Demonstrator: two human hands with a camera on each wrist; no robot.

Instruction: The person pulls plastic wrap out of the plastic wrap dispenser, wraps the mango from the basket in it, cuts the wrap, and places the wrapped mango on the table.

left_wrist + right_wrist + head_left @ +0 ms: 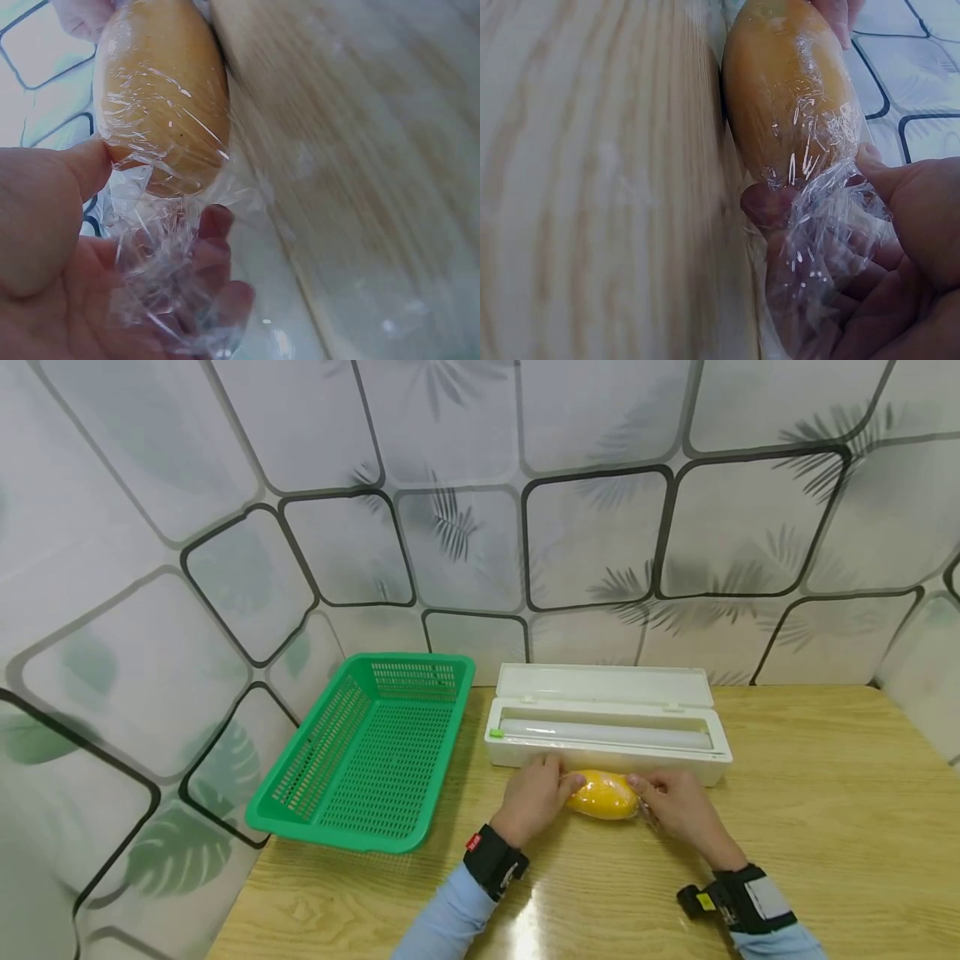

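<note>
Bare hands (531,796), light-blue sleeves (448,915), black wrist straps (492,862), red tag (473,842)

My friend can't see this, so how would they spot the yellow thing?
Find the table, then the white box. In front of it, between left hand and right hand, is the yellow thing: rounded, wrapped in clear film, unlike the straight-edged box and green basket.

Clear plastic film (810,232), glossy and crinkled, wraps a smooth yellow oval object (602,795). At its twelve o'clock, a white box (603,684) looks like smooth plastic; at nine, a green basket (337,838) of perforated plastic. The surface (825,777) shows shiny wood grain.
</note>
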